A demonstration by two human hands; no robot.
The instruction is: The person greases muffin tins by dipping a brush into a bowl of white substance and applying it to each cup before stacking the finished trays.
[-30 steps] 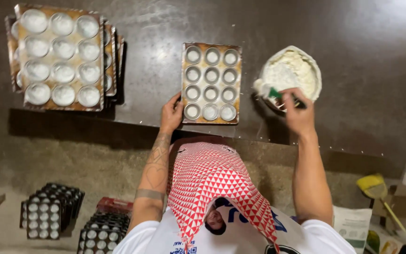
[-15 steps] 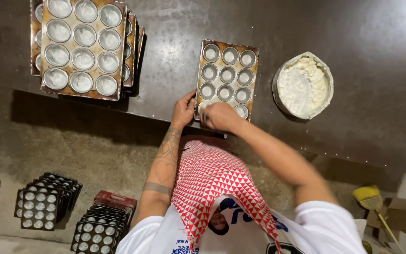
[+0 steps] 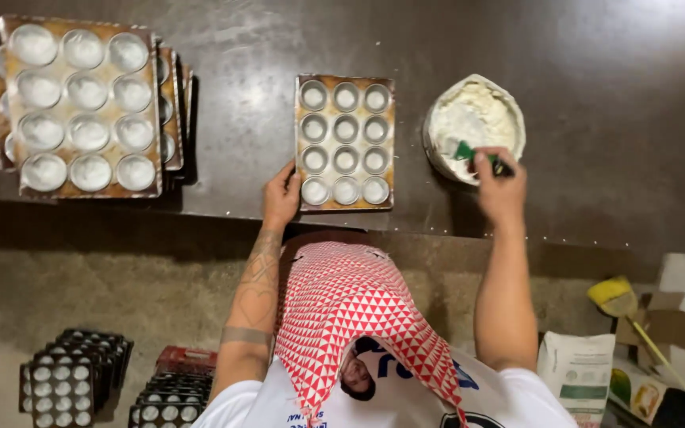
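Observation:
A metal muffin tray (image 3: 345, 85) with several cups lies on the dark table (image 3: 247, 87). My left hand (image 3: 281, 196) rests on the tray's near left edge, fingers on its rim. My right hand (image 3: 501, 184) grips a green-handled brush (image 3: 476, 154) whose tip dips into a round white tub of pale paste (image 3: 476, 119) to the right of the tray. A red and white patterned cloth (image 3: 342, 309) hangs below my chin.
A stack of larger muffin trays (image 3: 81, 103) with white-coated cups sits at the table's far left. On the floor are more stacked trays (image 3: 73, 376), a yellow broom (image 3: 620, 297), cardboard (image 3: 675, 317) and a paper sack (image 3: 579, 368).
My right hand left the tray's near corner and moved right to the tub, brush back in the paste. The left hand stayed on the tray's edge.

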